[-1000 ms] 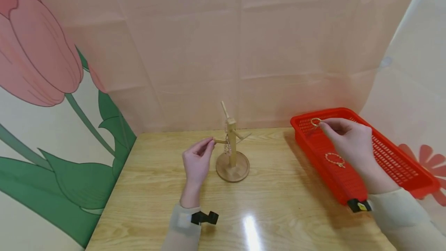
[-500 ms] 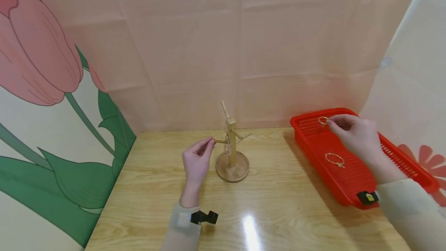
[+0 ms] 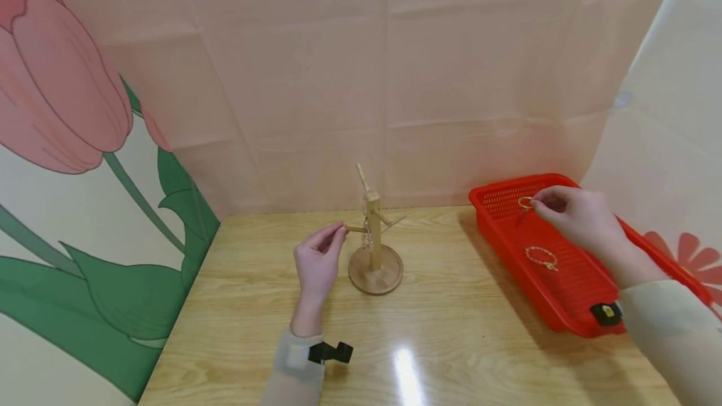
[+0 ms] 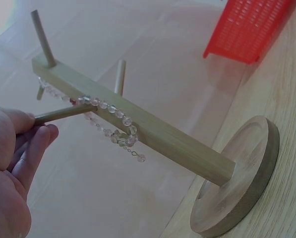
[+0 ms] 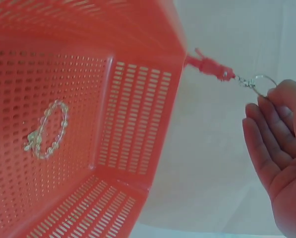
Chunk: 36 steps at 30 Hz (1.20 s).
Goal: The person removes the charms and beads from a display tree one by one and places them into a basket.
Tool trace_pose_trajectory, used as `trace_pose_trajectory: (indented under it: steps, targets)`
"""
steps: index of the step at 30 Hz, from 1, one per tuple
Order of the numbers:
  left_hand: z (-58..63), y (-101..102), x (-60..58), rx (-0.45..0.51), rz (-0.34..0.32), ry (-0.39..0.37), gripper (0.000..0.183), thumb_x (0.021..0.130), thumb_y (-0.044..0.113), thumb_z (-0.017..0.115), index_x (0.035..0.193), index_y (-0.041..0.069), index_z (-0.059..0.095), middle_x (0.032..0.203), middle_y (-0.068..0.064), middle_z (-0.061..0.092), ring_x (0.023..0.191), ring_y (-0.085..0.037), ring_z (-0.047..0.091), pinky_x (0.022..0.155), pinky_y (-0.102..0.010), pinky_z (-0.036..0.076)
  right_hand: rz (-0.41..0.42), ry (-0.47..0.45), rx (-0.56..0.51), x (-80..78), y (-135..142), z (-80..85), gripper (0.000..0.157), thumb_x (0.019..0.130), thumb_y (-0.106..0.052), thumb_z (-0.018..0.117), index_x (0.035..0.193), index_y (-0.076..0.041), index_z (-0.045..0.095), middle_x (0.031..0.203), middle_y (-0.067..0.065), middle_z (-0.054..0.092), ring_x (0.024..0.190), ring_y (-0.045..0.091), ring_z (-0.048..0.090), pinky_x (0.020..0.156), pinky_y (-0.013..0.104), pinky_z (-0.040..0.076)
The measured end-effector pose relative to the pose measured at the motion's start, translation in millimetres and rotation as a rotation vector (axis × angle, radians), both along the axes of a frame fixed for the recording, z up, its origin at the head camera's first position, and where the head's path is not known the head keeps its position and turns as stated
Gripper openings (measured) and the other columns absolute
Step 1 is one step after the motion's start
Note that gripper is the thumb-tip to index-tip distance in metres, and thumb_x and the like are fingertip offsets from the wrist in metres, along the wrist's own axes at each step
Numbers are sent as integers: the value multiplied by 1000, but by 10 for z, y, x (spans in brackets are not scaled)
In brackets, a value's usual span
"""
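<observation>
The key ring point(image 3: 525, 202) is hanging from the right hand point(image 3: 575, 215), which is pinching it, seemingly over the red basket point(image 3: 521, 271), in the head view. In the left wrist view, the left hand point(image 4: 16, 168) is pinching a peg point(image 4: 63, 114) on the wooden stand point(image 4: 152, 133), where beads point(image 4: 111, 108) are hanging, perhaps steadying it. In the right wrist view, a red charm point(image 5: 214, 68) is dangling by the basket's edge, so moving the ring next is probably calling for a gentle pinch without snagging.
</observation>
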<state>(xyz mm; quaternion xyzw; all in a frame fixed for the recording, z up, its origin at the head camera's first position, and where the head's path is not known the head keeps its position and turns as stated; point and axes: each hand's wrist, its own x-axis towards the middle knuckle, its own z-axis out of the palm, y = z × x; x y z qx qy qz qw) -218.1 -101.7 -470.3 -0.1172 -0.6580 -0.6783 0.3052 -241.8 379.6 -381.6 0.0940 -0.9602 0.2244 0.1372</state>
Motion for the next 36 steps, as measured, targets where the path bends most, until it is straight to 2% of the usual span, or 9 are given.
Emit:
trace_pose_trajectory:
  steps: [7, 15, 19, 24, 31, 36]
  targets:
    - [2, 6, 1, 13, -8, -20, 15, 96, -1, 79, 109, -10, 79, 102, -23, 79, 90, -52, 76, 80, -29, 67, 60, -41, 21, -59, 51, -27, 18, 99, -17, 79, 113, -5, 78, 100, 8, 77, 87, 28, 70, 66, 12, 54]
    - [2, 4, 6, 5, -9, -24, 16, 96, 0, 79, 108, -11, 79, 101, -20, 80, 88, -40, 79, 78, -30, 67, 150, -33, 99, -110, 167, -122, 11, 97, -9, 81, 107, -6, 79, 94, 1, 76, 81, 19, 69, 68, 16, 58]
    - [-4, -1, 5, 11, -8, -26, 14, 96, 1, 80, 108, -7, 81, 101, -20, 80, 89, -41, 79, 79, -31, 67, 165, -40, 135, -177, 236, -164, 9, 95, -11, 82, 103, -8, 79, 91, -3, 74, 79, 15, 66, 68, 24, 60]
    - [-8, -3, 9, 11, -13, -26, 13, 97, 0, 79, 108, -6, 81, 102, -20, 80, 89, -48, 77, 79, -31, 67, 164, -136, 144, -268, 367, -212, 13, 95, -13, 82, 106, -6, 79, 93, -2, 74, 82, 18, 66, 70, 26, 61]
    - [-15, -4, 4, 8, -9, -26, 12, 97, 1, 80, 108, -4, 82, 102, -19, 80, 88, -43, 79, 79, -30, 67, 179, -265, 163, -362, 445, -256, 12, 96, -15, 82, 106, -7, 80, 91, -3, 74, 80, 18, 64, 68, 29, 60]
    - [-9, -7, 12, 10, -5, -30, 13, 97, 1, 79, 108, -5, 81, 102, -18, 80, 89, -45, 78, 79, -28, 67, 195, -322, 166, -419, 434, -294, 15, 95, -17, 84, 109, -11, 81, 93, -4, 76, 82, 18, 67, 69, 29, 62]
